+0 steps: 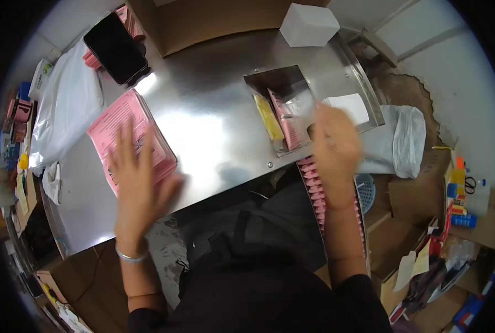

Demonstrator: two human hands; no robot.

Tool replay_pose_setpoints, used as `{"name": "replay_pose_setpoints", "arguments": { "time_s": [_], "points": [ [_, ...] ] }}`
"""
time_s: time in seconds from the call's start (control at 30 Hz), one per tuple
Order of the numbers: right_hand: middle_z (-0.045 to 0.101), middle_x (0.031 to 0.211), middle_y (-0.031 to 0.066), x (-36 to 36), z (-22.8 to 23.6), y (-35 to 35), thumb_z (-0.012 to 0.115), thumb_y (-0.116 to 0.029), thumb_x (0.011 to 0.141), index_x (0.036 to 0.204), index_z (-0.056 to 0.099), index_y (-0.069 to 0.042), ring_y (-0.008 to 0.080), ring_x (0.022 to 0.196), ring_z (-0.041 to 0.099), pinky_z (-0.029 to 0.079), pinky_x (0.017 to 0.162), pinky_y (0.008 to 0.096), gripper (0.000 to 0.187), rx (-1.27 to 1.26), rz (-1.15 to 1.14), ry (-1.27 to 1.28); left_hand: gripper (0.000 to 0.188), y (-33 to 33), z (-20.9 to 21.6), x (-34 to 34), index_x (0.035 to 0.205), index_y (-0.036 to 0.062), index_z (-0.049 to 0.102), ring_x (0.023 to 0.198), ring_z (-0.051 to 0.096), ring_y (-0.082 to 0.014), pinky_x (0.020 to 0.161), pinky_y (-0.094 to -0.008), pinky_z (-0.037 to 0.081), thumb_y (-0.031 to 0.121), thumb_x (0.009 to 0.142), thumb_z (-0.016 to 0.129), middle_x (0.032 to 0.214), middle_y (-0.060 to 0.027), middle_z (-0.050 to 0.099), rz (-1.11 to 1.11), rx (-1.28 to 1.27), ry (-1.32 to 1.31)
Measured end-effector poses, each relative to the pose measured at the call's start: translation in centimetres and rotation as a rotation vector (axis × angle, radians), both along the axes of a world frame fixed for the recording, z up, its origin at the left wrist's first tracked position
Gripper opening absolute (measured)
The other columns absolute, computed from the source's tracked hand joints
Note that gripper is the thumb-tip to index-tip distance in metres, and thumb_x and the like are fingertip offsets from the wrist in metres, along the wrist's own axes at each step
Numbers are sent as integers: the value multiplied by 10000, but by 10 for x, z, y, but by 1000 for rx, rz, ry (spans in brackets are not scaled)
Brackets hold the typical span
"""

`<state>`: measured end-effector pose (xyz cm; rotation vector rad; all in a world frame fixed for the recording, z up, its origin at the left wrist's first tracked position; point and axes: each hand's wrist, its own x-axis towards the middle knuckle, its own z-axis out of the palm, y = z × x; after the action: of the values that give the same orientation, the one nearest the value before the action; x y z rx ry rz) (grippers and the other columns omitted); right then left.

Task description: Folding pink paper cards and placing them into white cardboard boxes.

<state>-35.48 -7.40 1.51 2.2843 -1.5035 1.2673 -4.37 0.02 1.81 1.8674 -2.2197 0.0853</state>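
My left hand [134,172] rests with fingers spread over a stack of pink printed packets [126,111] on the metal table, at left. My right hand [336,141] is blurred and curled beside the right edge of a rectangular opening [273,75] in the tabletop. A thin, smeared shape shows by its fingertips, too unclear to name. Inside the opening a yellow packet [268,119] and a pink packet [283,122] stand on edge, with clear plastic [300,105] beside them. Below my right wrist, a long row of pink packets [316,191] is partly hidden by the forearm.
A black phone [116,47] lies on pink packets at the back left, near clear plastic bags [70,105]. An open cardboard box [214,25] borders the far side. At right are a white block-shaped box [309,25], white paper [350,108] and a silvery bag [405,141].
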Motion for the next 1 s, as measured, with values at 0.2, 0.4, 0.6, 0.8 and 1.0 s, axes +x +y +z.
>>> {"name": "replay_pose_setpoints", "arguments": {
  "time_s": [0.2, 0.4, 0.6, 0.8, 1.0],
  "points": [
    [570, 1046, 174, -41, -34, -9, 680, -92, 833, 1077, 680, 31, 351, 996, 528, 448, 877, 456, 273, 86, -360, 252, 686, -12, -27, 38, 1475, 49, 358, 1395, 322, -425, 1105, -608, 230, 348, 920, 627, 1501, -235, 359, -54, 70, 134],
    [566, 950, 139, -50, -29, -8, 650, -52, 827, 1052, 696, 17, 313, 905, 536, 461, 802, 418, 239, 72, -232, 140, 352, -12, -35, 48, 1180, 46, 547, 1132, 494, -364, 967, -496, 366, 236, 906, 659, 1170, -168, 552, 403, -21, 46],
    [577, 1025, 138, -69, -32, -16, 656, -32, 810, 1088, 692, -2, 313, 948, 527, 458, 818, 393, 281, 116, -180, 106, 354, -31, -24, -15, 1009, 28, 565, 955, 559, -392, 797, -498, 450, 233, 798, 763, 1096, -224, 551, -51, -316, 410],
    [561, 1160, 174, -71, -7, -6, 703, -64, 775, 1173, 665, -28, 341, 1067, 523, 444, 918, 383, 401, 164, -179, 36, 474, -24, -51, -118, 1112, 3, 568, 1357, 326, -514, 1095, -651, 277, 158, 717, 781, 1406, -294, 403, -317, 4, 356],
    [563, 1141, 159, 25, -34, 57, 606, -140, 826, 1183, 670, -115, 350, 1145, 516, 332, 1046, 588, 363, 287, 511, 303, 511, -26, -45, -90, 1122, 16, 581, 1237, 438, -422, 1046, -519, 339, 118, 660, 776, 1324, -211, 480, -270, 6, 308]
  ]
}}
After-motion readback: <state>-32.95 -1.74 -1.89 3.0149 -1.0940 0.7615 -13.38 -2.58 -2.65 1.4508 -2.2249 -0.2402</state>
